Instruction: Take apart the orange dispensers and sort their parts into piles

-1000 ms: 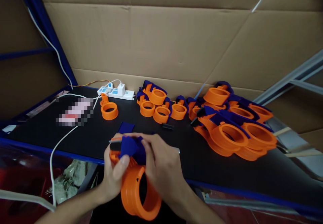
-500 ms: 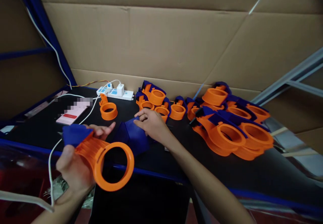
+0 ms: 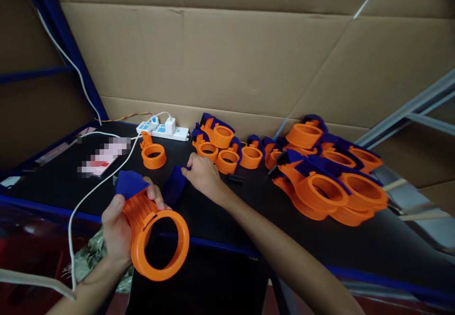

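My left hand point(image 3: 119, 222) is wrapped round the handle of an orange tape dispenser point(image 3: 140, 208). Its large ring points toward me, and a blue part point(image 3: 131, 184) caps the far end. Farther right, my right hand point(image 3: 203, 175) has its fingers closed at the upper edge of a dark blue plastic piece point(image 3: 175, 187), which looks tilted over the black tabletop. The fingertips partly hide that edge. A loose orange ring part point(image 3: 154, 156) stands just beyond both hands. Close to the right wrist lies a small black bar point(image 3: 235, 178).
Several orange and blue tape dispensers are piled at the back point(image 3: 227, 161) and on the right point(image 3: 327, 189). A white power strip point(image 3: 177, 132), a phone point(image 3: 106, 156) and a white cable point(image 3: 95, 184) occupy the left. Behind rises a cardboard wall point(image 3: 227, 59).
My left hand has moved right and turned the tape dispenser more upright, its fingers now closer round it. My right hand has shifted left with the blue piece, uncovering the black bar.
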`<state>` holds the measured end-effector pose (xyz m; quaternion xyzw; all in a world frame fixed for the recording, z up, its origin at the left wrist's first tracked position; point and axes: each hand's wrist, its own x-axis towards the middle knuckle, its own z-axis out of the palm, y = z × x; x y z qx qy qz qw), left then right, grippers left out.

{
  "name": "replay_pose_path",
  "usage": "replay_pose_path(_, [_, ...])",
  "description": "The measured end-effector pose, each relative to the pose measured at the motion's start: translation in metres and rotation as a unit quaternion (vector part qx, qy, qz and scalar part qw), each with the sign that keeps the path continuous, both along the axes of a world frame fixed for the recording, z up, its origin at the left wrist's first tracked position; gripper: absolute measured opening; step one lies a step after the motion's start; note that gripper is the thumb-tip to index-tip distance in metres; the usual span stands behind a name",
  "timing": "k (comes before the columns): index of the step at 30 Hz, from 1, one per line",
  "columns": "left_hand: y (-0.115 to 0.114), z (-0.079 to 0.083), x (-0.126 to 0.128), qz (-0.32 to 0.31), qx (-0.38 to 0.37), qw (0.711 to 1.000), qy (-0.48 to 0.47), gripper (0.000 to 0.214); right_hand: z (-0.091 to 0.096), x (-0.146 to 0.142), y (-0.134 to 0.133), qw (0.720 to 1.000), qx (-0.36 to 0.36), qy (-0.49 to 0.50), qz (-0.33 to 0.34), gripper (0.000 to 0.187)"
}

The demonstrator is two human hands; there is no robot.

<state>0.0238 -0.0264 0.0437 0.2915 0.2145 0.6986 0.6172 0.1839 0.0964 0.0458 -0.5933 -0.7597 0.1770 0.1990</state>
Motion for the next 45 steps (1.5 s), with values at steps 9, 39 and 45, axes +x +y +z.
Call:
replay_pose_path(9, [0.004,-0.002,0.009,0.007,-0.117,0.986,0.119,0.047,0.028,0.017,-0.019,0.997,0.071,-0.021,0.026,0.026])
replay_pose_path(39, [0.001,0.008,0.032,-0.031,-0.138,0.976,0.164,0.036,0.036,0.105,-0.057,0.979,0.162,0.039,0.115,0.019])
replay_pose_path(45, [-0.002,-0.001,0.033,-0.068,-0.139,0.962,0.224,0.027,0.012,0.087,-0.052,0.994,0.054,0.028,0.095,0.02])
